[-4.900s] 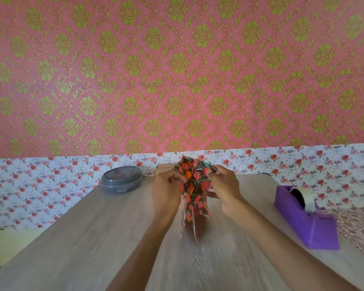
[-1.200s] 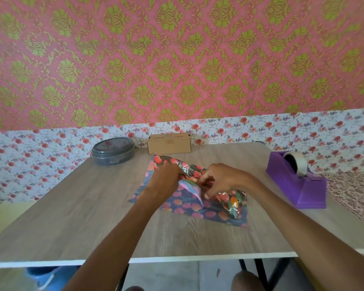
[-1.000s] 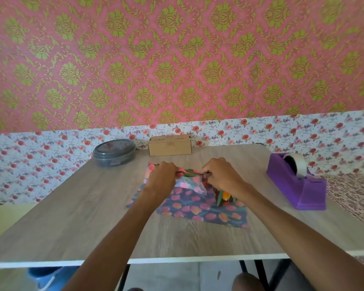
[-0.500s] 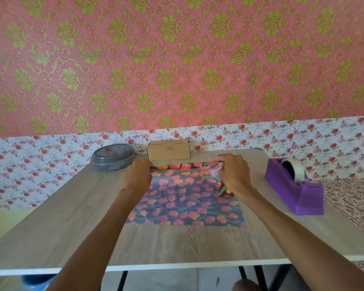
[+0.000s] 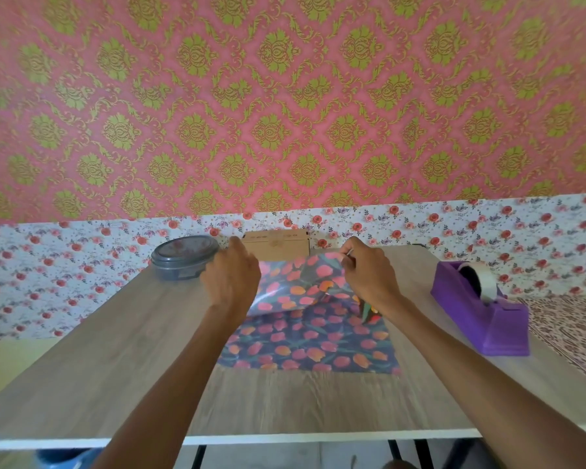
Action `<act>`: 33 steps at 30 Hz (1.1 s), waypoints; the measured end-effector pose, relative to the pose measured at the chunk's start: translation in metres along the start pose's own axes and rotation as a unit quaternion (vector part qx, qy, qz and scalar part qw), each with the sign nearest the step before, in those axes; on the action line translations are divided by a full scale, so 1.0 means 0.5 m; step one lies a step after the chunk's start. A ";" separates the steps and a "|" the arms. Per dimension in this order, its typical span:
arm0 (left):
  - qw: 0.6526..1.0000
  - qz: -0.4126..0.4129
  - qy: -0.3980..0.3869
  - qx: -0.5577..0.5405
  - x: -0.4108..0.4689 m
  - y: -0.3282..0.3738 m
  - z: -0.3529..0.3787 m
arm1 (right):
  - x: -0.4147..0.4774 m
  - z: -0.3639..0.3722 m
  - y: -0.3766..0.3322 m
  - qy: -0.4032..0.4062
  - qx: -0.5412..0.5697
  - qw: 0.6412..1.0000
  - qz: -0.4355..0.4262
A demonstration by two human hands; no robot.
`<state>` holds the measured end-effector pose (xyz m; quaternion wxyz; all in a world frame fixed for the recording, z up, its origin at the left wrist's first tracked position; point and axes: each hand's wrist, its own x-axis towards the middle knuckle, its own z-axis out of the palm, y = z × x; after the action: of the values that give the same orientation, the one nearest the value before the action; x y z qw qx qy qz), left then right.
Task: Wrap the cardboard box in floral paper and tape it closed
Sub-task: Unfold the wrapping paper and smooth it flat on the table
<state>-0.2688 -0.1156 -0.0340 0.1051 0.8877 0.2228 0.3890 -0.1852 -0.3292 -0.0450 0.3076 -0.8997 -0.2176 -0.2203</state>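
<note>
A sheet of dark floral paper with orange and pink tulips lies unfolded on the middle of the wooden table. Its far part is lifted off the table. My left hand holds the lifted paper at its far left corner, and my right hand pinches its far right corner. The small cardboard box stands closed at the table's far edge, just behind the paper and between my hands. A purple tape dispenser with a roll of tape stands to the right.
A round grey lidded container sits at the far left of the table, close to my left hand. A patterned cloth lies beyond the dispenser at the right edge. The table's near edge runs across the bottom.
The folded paper was opened out flat over the table. In the last half second both hands have raised its far edge off the surface.
</note>
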 end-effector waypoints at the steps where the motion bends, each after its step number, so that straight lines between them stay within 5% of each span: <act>1: 1.000 0.023 -0.010 -0.010 -0.004 0.000 0.005 | 0.004 0.003 -0.002 0.005 0.007 1.000 -0.006; 5: 0.992 0.098 -0.066 -0.049 -0.045 -0.003 0.046 | 0.020 0.020 -0.001 0.084 -0.022 0.996 -0.027; 9: 0.948 0.186 -0.254 -0.035 -0.076 -0.025 0.111 | 0.024 0.024 -0.013 0.141 -0.109 0.984 -0.017; 14: 0.894 0.220 -0.391 0.001 -0.095 -0.075 0.175 | 0.013 0.042 -0.018 0.097 -0.093 0.991 -0.006; 18: 0.858 0.194 -0.475 0.026 -0.090 -0.088 0.180 | 0.009 0.096 0.009 -0.048 -0.059 0.995 -0.068; 27: 0.844 0.206 -0.488 0.079 -0.122 -0.075 0.107 | -0.012 0.176 0.044 -0.078 -0.095 0.989 -0.076; 33: 0.837 0.215 -0.497 0.084 -0.115 -0.056 0.051 | -0.030 0.186 0.037 -0.024 -0.204 0.977 0.061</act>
<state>-0.2934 -0.1189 -0.0984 0.0406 0.9926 -0.0236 -0.1119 -0.1633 -0.2860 -0.1278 0.1255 -0.9600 -0.1202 -0.2196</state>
